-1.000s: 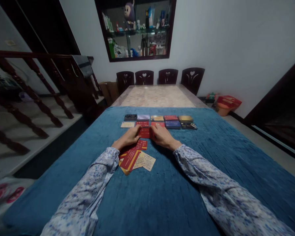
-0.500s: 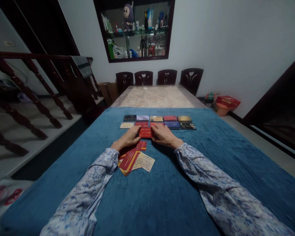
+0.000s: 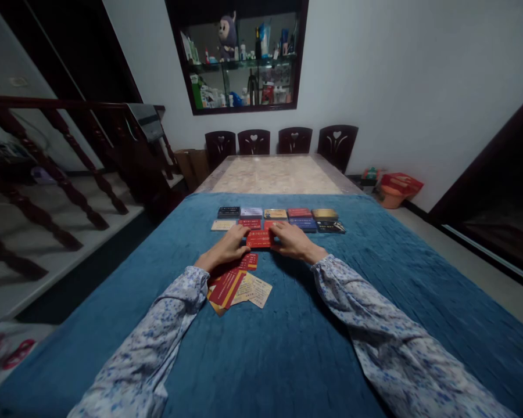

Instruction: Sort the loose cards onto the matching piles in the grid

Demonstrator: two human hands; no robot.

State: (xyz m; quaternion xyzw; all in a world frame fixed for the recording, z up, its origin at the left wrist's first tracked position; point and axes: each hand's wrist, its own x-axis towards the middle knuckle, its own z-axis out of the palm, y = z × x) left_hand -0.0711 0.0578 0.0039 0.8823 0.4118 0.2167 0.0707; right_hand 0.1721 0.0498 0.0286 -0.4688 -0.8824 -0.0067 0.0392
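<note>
Between my two hands is a red card [image 3: 260, 238], gripped at its left end by my left hand [image 3: 230, 245] and at its right end by my right hand [image 3: 291, 241]. Whether it is one card or a small stack, I cannot tell. Just beyond my fingers, card stacks stand in two rows, among them a gold stack [image 3: 325, 214], a dark blue stack [image 3: 303, 224] and a black stack [image 3: 330, 226]. Close to my left wrist lies a loose, overlapping spread of red-and-gold cards [image 3: 229, 288] and cream cards [image 3: 260, 292]. My left hand partly covers this spread.
A blue cloth [image 3: 287, 348] covers the near part of the table; its stone top [image 3: 270, 174] shows beyond. Several dark chairs [image 3: 295, 141] stand at the far end. On the left runs a wooden railing [image 3: 61, 130]. An orange bin [image 3: 391, 197] stands right of the table.
The view has tilted slightly, so everything sits a little lower. Both hands keep hold of the red card, which has hardly moved among the stacks.
</note>
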